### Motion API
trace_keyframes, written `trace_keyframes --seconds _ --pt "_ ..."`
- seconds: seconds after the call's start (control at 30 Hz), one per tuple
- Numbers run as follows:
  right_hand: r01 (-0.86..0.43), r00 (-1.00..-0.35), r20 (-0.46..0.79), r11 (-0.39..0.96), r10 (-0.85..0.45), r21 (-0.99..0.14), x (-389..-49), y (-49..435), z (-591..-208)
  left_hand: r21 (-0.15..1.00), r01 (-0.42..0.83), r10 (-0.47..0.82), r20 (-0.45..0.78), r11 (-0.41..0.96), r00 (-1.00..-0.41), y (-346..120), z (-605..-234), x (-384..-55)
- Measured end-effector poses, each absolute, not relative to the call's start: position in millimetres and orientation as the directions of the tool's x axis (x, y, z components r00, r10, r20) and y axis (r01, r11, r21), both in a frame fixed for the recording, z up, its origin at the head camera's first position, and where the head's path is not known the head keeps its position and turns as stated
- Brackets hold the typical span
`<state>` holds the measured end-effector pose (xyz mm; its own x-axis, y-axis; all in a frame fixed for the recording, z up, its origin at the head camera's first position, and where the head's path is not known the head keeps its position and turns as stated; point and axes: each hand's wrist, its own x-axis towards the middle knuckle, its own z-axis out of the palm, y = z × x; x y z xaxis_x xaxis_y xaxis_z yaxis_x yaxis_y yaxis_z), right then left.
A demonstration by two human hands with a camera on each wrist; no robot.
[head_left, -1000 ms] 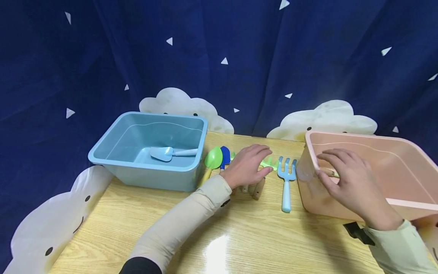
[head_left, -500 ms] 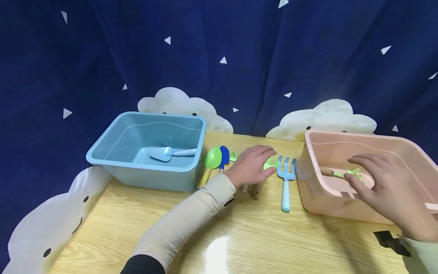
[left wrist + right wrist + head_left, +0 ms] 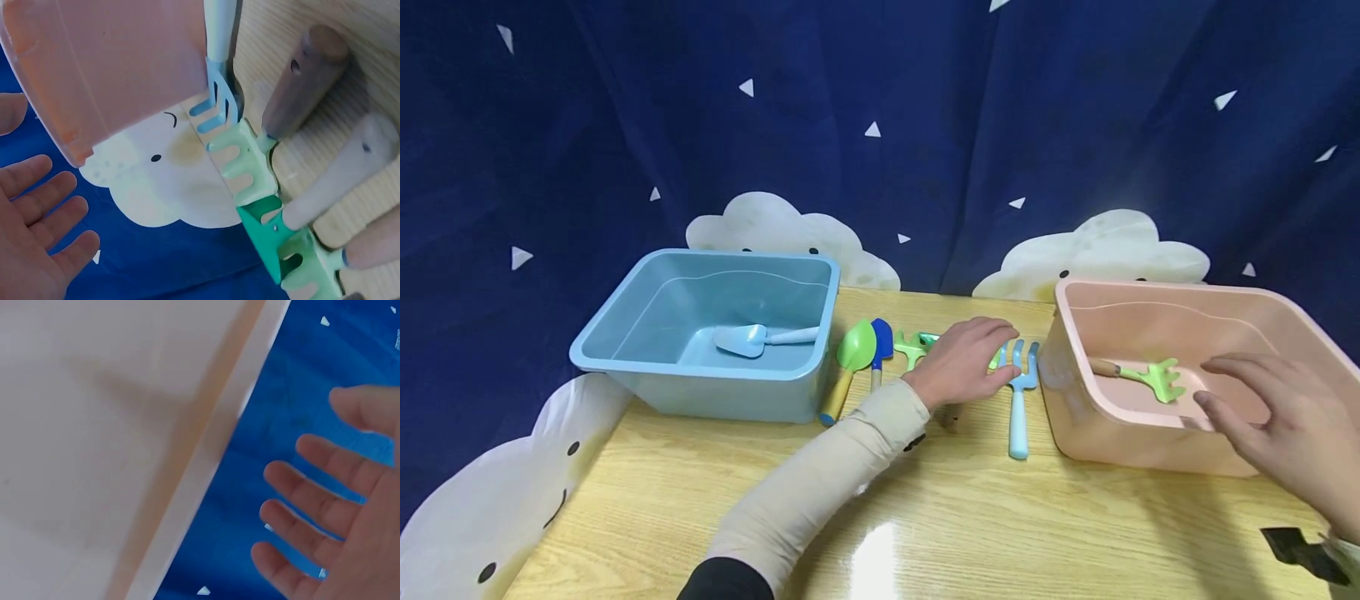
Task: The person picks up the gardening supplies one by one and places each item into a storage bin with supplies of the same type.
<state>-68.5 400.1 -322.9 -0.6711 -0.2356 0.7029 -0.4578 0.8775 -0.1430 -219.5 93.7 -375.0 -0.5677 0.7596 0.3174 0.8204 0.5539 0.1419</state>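
Observation:
My left hand [image 3: 966,364], its fingers apart, hovers over the row of garden tools, beside a light-blue hand fork [image 3: 1018,408] on the table. Nothing is in its grasp. Below it in the left wrist view lie a pale-green rake [image 3: 247,165] with a brown handle, a dark-green tool with a pointed blade [image 3: 265,234] and a second pale-green rake [image 3: 315,265]. My right hand [image 3: 1292,417], fingers spread and holding nothing, is above the front right of the pink bin [image 3: 1120,442]. Inside that bin lies a green rake [image 3: 1161,381] with a wooden handle.
A blue bin [image 3: 737,392] stands at the left with a light-blue trowel [image 3: 745,340] inside. Between the bins are a green shovel [image 3: 856,346] with a yellow handle and a blue shovel [image 3: 882,337]. A dark-blue curtain [image 3: 820,125] hangs behind the table [image 3: 970,517].
My right hand has moved right, away from the rake in the pink bin, which now shows fully. My left hand has shifted slightly right toward the blue fork. The head view has turned a little.

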Motion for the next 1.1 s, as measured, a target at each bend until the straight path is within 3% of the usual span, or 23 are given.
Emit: trace_keyframes --seconds 0.3,0.6,0.77,1.03,1.1 --pt "-0.314 -0.709 0.698 0.930 -0.096 -0.191 -55.1 424.2 -340.4 0.178 0.813 0.754 0.304 0.555 -0.582 103.3 -383.5 -217.6" --pt "-0.317 -0.771 0.637 0.855 0.020 -0.410 -45.3 442.2 -352.1 0.178 0.819 0.768 0.286 0.546 -0.574 108.3 -387.1 -218.4" --pt "-0.245 -0.787 0.610 0.860 0.094 -0.448 -40.8 456.6 -368.3 0.180 0.824 0.784 0.253 0.538 -0.567 114.1 -391.4 -215.3" --pt "-0.277 -0.802 0.581 0.778 0.135 -0.564 -40.7 466.7 -389.8 0.188 0.822 0.785 0.244 0.537 -0.569 115.3 -399.4 -213.1" --pt "-0.295 -0.793 0.598 0.786 0.116 -0.543 -44.8 467.4 -391.5 0.187 0.821 0.782 0.250 0.539 -0.570 113.9 -400.5 -212.7"
